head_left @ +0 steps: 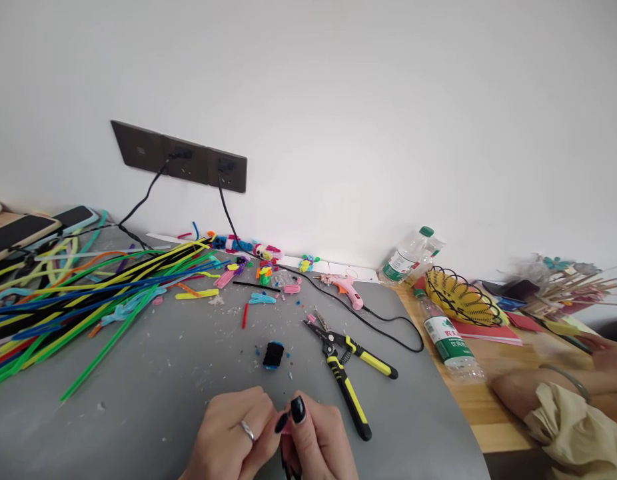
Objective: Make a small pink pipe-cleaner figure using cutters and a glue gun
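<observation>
My left hand (228,433) and my right hand (318,437) meet at the bottom middle of the view, fingers closed. Between their fingertips is a small pink pipe cleaner piece (287,427), mostly hidden by the fingers. Just beyond them on the grey mat (153,400) sits a black fuzzy block (274,354) with blue edges. Yellow-and-black wire strippers (349,383) lie with jaws spread, right of my hands. Farther back rests a pink glue gun (346,290) with a black cord.
Long pipe cleaners (113,293) heap at the left, near phones (23,230). Small colourful fuzzy figures (233,243) line the wall below a socket panel (193,160). At right are water bottles (446,337), a yellow basket (453,297) and another person's arm (548,387).
</observation>
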The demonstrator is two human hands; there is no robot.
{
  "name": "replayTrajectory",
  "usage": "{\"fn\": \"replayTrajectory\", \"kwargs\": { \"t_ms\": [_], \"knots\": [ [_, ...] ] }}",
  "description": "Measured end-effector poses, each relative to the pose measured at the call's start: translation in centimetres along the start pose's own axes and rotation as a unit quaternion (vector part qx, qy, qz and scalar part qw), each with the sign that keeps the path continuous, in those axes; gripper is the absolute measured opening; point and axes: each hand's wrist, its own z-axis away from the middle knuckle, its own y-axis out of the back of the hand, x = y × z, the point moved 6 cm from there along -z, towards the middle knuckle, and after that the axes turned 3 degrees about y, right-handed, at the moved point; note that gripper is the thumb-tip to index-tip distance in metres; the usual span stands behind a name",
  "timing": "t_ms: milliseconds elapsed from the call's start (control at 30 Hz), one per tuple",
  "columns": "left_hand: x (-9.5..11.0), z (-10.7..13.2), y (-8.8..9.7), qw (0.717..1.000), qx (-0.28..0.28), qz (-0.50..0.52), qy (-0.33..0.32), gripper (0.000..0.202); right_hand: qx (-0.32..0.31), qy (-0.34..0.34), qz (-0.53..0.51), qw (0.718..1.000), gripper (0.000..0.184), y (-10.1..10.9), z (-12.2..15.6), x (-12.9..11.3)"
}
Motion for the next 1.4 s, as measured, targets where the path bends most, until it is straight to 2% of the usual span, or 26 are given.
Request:
{"fn": "replayTrajectory", "kwargs": {
  "t_ms": [67,167,333,467,633,800,933,1000,1133,1200,1300,1400],
  "knots": [
    [-0.3,0.2,0.0,0.999,0.015,0.001,0.036,0.035,0.018,0.058,0.043,0.997,0.059,0.1,0.1,-0.6],
    [-0.3,0.2,0.1,0.998,0.023,-0.001,0.06,0.033,0.017,0.104,0.053,0.993,0.051,0.0,0.2,-0.5],
    [0.0,-0.1,0.1,0.997,-0.001,0.025,0.078,0.036,0.019,0.173,0.049,0.983,0.05,0.0,0.2,0.1],
    [0.1,-0.2,0.3,0.996,0.019,0.024,0.085,0.038,0.054,0.211,0.09,0.972,0.049,0.1,0.2,0.0],
    [0.2,-0.1,0.1,0.993,0.012,0.055,0.105,0.037,0.05,0.171,0.018,0.984,0.053,0.1,0.1,-0.5],
    [0.2,0.1,0.2,0.982,-0.01,0.136,0.131,0.041,-0.022,0.091,-0.091,0.991,0.06,-0.4,0.0,-0.8],
    [0.1,0.3,-0.2,0.967,-0.031,0.204,0.152,0.045,-0.056,0.055,-0.12,0.99,0.063,-0.9,0.1,-0.4],
    [-0.3,0.5,-0.3,0.965,-0.032,0.209,0.157,0.046,-0.049,0.064,-0.107,0.991,0.063,-0.8,0.1,-0.3],
    [-1.4,0.6,-0.5,0.966,-0.031,0.184,0.177,0.047,0.01,0.108,0.006,0.994,0.058,0.1,-0.2,-0.8],
    [-2.1,0.6,-0.9,0.957,-0.051,0.188,0.214,0.047,0.014,0.08,0.037,0.996,0.056,0.4,-0.5,-0.8],
    [-2.3,0.6,-1.5,0.944,-0.083,0.196,0.254,0.045,-0.013,0.029,0.033,0.999,0.057,0.7,-0.8,-0.9],
    [-2.3,0.4,-1.4,0.945,-0.07,0.174,0.268,0.043,-0.032,0.009,0.062,0.998,0.056,1.3,-0.8,-1.3]
  ]
}}
